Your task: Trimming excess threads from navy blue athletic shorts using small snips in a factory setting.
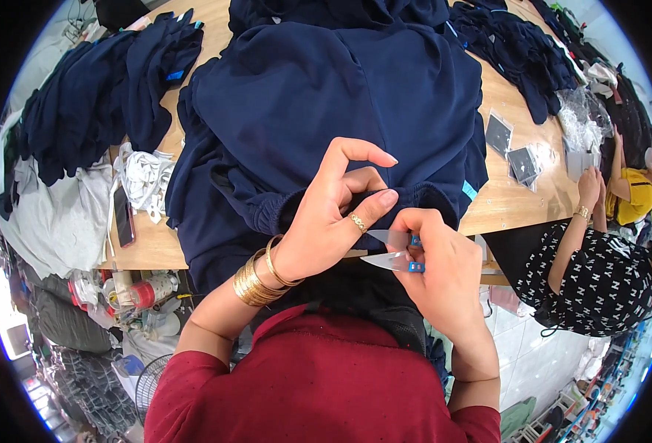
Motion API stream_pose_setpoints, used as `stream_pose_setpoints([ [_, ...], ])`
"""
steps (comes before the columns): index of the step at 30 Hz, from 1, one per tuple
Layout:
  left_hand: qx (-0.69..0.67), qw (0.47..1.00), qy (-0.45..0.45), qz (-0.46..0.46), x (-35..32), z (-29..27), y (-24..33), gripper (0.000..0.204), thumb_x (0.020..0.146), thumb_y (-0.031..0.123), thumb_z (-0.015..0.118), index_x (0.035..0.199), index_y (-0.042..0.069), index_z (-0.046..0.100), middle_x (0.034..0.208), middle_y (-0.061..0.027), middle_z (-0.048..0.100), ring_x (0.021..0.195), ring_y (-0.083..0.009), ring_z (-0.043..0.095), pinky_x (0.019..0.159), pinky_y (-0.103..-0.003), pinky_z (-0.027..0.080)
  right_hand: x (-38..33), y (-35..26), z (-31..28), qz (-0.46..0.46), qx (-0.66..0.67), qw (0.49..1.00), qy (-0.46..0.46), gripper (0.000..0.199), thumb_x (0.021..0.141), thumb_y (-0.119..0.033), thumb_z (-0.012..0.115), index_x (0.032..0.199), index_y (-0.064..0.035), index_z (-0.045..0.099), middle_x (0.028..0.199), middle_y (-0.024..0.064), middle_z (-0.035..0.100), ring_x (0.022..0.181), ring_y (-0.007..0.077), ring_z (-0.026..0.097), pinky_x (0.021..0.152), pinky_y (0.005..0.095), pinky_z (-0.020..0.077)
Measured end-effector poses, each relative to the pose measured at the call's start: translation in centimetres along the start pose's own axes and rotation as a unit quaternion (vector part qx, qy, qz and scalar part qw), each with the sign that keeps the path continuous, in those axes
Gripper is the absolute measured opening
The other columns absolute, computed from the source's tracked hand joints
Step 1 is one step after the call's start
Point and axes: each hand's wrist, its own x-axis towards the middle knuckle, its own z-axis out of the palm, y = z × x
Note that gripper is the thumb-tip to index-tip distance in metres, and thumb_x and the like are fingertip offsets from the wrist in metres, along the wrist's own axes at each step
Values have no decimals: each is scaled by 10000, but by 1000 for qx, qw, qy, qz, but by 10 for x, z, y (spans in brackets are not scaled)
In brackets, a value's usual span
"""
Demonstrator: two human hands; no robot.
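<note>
A navy garment (289,96) with a gathered elastic waistband lies spread in front of me on top of more navy cloth. My left hand (330,214), with a ring and gold bangles, pinches the waistband near the table's front edge; its index finger is raised and curved. The fingers' far side hides the exact grip. Wrapped in my right hand (444,262) is a pair of thread snips (386,261) with blue parts. The pointed blades stand apart and face left, just below the waistband and close to my left thumb.
Navy garments are heaped on the wooden table (514,199) at far left (82,96) and far right (518,52). White cords (147,177) and a phone (124,218) lie at left. Small plastic packets (522,166) sit at right, near two co-workers.
</note>
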Motion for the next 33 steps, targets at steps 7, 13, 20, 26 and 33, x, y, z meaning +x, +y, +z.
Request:
stream_pose_setpoints([
  [7, -2, 1000, 5, -16, 1, 0, 4, 308, 899, 42, 556, 1154, 59, 383, 733, 20, 487, 649, -24, 397, 587, -177, 328, -4, 5, -3, 131, 225, 963, 72, 183, 832, -36, 641, 958, -35, 508, 723, 57, 596, 611, 117, 593, 583, 228, 473],
  [13, -6, 1000, 9, -24, 0, 1, 5, 306, 896, 40, 559, 1150, 59, 388, 727, 21, 486, 648, -24, 396, 582, -176, 325, -1, 0, -6, 43, 77, 996, 18, 252, 744, 1, 685, 939, -47, 533, 738, 47, 613, 609, 154, 625, 550, 247, 479],
  [20, 17, 1000, 7, -6, 2, 4, 1, 303, 894, 36, 560, 1145, 58, 392, 730, 16, 488, 649, -28, 401, 590, -183, 332, -4, 3, -2, 56, 52, 997, 0, 277, 740, -7, 685, 945, -57, 507, 718, 39, 584, 582, 137, 577, 570, 252, 456],
  [26, -5, 1000, 9, -29, 3, 3, 5, 296, 894, 34, 559, 1138, 55, 393, 730, 15, 487, 659, -28, 400, 607, -185, 331, -5, 6, -7, 170, 297, 935, 91, 187, 826, 4, 625, 955, -16, 492, 767, 6, 553, 700, 31, 485, 647, 180, 413],
  [33, 2, 1000, 1, 4, 2, 0, -2, 325, 897, 46, 563, 1162, 67, 375, 747, -4, 502, 621, -21, 394, 549, -171, 303, -14, 17, -19, 143, 198, 968, 53, 195, 784, -7, 652, 931, -13, 523, 764, 21, 572, 653, 59, 504, 610, 190, 426],
])
